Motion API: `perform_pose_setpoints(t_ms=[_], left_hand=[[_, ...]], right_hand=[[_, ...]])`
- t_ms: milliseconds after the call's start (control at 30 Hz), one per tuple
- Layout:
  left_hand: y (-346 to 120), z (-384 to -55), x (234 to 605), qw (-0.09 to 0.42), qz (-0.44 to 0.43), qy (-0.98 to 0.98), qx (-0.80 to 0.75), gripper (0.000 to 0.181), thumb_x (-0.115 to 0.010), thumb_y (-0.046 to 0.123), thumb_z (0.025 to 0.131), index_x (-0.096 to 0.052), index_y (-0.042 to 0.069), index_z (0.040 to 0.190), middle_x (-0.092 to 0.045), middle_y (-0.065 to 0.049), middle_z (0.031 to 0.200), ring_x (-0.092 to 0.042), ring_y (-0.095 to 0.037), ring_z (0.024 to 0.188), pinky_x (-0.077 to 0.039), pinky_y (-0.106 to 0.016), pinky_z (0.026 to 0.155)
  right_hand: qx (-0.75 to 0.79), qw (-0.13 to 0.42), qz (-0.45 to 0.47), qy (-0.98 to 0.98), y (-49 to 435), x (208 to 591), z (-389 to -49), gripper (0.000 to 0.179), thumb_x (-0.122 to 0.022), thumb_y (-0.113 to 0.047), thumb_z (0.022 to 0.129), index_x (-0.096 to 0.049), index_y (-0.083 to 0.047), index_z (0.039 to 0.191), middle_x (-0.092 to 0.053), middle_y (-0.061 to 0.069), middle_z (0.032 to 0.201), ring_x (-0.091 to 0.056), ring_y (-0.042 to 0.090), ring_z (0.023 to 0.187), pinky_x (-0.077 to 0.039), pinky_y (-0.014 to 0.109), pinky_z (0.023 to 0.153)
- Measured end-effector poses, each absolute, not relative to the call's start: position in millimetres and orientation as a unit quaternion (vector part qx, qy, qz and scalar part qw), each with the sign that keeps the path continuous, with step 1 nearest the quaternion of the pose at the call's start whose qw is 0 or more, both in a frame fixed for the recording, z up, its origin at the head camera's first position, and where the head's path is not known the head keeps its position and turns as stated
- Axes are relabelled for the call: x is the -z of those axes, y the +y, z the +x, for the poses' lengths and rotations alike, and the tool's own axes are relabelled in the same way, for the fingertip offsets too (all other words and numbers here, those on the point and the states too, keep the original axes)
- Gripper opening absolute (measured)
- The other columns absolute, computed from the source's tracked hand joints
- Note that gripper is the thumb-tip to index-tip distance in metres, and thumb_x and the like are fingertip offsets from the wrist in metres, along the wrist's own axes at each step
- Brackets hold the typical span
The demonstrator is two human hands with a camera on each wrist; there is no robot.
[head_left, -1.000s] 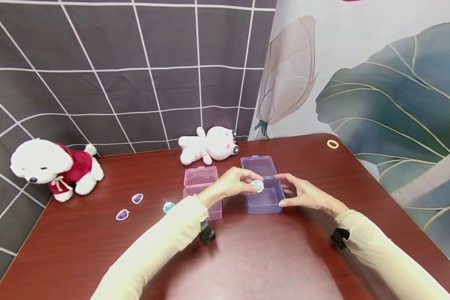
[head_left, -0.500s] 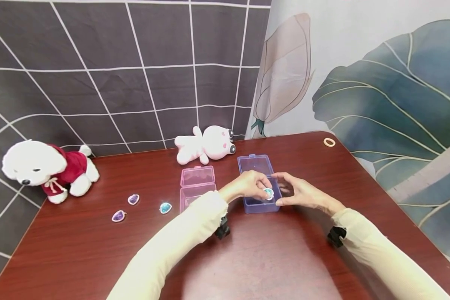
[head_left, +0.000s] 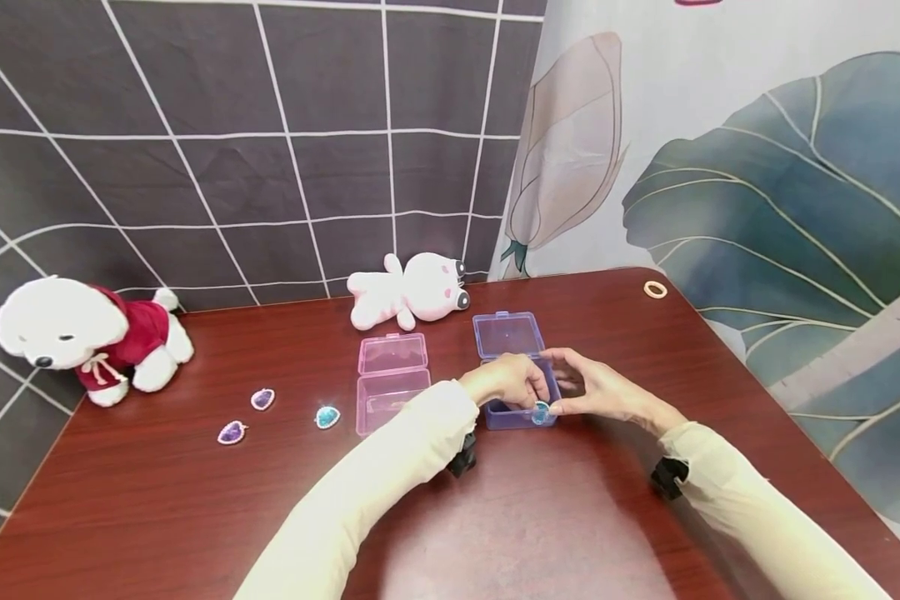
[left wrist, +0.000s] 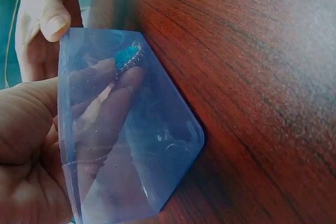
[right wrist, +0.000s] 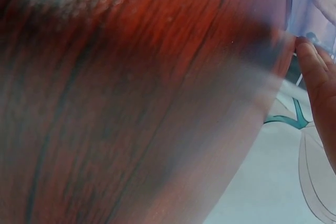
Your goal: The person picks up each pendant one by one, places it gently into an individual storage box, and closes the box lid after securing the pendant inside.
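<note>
My left hand [head_left: 504, 379] reaches down into the open blue plastic box [head_left: 508, 419]. At its fingertips it pinches a teardrop-shaped turquoise gem [head_left: 542, 412] with a white beaded edge, low inside the box near the front right corner. Through the clear wall in the left wrist view, the fingers and the turquoise gem [left wrist: 126, 59] show. My right hand [head_left: 607, 392] grips the box's right side, thumb near the front corner and fingers farther back. Behind them the hinged blue lid [head_left: 507, 335] lies back on the table.
An open pink box [head_left: 392, 392] stands left of the blue one. Another turquoise gem [head_left: 327, 417] and two purple gems [head_left: 262, 399] lie farther left. A pink plush toy [head_left: 408, 292], a white plush dog [head_left: 93, 337] and a wooden ring [head_left: 655, 289] sit toward the back.
My left hand has carried the turquoise gem from above the blue box rightward and down into it. My right hand stays at the box's right side.
</note>
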State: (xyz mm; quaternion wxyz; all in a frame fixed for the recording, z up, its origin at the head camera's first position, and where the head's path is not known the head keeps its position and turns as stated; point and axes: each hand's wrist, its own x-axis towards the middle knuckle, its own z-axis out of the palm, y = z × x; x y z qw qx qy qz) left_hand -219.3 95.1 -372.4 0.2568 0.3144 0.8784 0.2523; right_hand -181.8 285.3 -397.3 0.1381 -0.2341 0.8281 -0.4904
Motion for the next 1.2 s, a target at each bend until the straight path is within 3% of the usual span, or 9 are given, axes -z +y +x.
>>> perform_pose_setpoints(t_ms=[233, 433, 633, 833, 1000, 1200], left_hand=[[96, -216, 375, 0.215, 0.335, 0.891, -0.218, 0.011, -0.074, 0.007, 0.076, -0.075, 0.012, 0.086, -0.073, 0.002, 0.078, -0.055, 0.000, 0.059, -0.044, -0.008, 0.055], [95, -213, 376, 0.159, 0.359, 0.903, -0.173, 0.006, -0.077, 0.019, 0.076, -0.077, 0.019, 0.082, -0.072, 0.009, 0.076, -0.056, -0.004, 0.075, -0.042, -0.011, 0.067], [97, -211, 376, 0.135, 0.383, 0.904, -0.135, 0.008, -0.078, 0.026, 0.076, -0.078, 0.021, 0.083, -0.073, 0.011, 0.083, -0.063, -0.009, 0.085, -0.047, -0.015, 0.077], [91, -206, 367, 0.116, 0.386, 0.901, -0.161, 0.013, -0.078, 0.022, 0.076, -0.077, 0.017, 0.088, -0.072, 0.007, 0.079, -0.061, -0.008, 0.076, -0.047, -0.015, 0.067], [48, -207, 333, 0.097, 0.378, 0.873, -0.292, 0.025, -0.075, 0.021, 0.079, -0.073, 0.012, 0.102, -0.073, 0.003, 0.086, -0.065, -0.003, 0.077, -0.048, -0.013, 0.068], [-69, -218, 320, 0.090, 0.260, 0.853, -0.444, 0.029, -0.072, 0.020, 0.082, -0.070, 0.007, 0.108, -0.072, -0.004, 0.098, -0.068, -0.013, 0.088, -0.054, -0.027, 0.080]], right_hand=[[0.482, 0.136, -0.229, 0.834, 284, 397, -182, 0.076, -0.078, -0.011, 0.076, -0.034, -0.002, 0.137, -0.046, 0.025, 0.135, -0.049, 0.043, 0.121, -0.049, 0.037, 0.093], [0.485, 0.139, -0.234, 0.831, 284, 397, -182, 0.075, -0.078, -0.012, 0.076, -0.034, -0.002, 0.137, -0.045, 0.025, 0.136, -0.048, 0.044, 0.122, -0.049, 0.035, 0.092], [0.482, 0.133, -0.236, 0.834, 284, 400, -181, 0.074, -0.078, -0.012, 0.076, -0.036, -0.003, 0.136, -0.048, 0.024, 0.134, -0.050, 0.042, 0.120, -0.049, 0.036, 0.093], [0.471, 0.124, -0.235, 0.841, 285, 404, -179, 0.074, -0.078, -0.013, 0.076, -0.037, -0.003, 0.136, -0.050, 0.023, 0.131, -0.052, 0.042, 0.118, -0.049, 0.038, 0.092], [0.475, 0.126, -0.236, 0.838, 284, 404, -180, 0.073, -0.078, -0.013, 0.076, -0.036, -0.002, 0.135, -0.050, 0.025, 0.131, -0.052, 0.043, 0.118, -0.048, 0.040, 0.093], [0.469, 0.124, -0.232, 0.843, 284, 401, -182, 0.074, -0.079, -0.013, 0.076, -0.037, -0.004, 0.136, -0.049, 0.026, 0.132, -0.052, 0.044, 0.117, -0.048, 0.042, 0.092]])
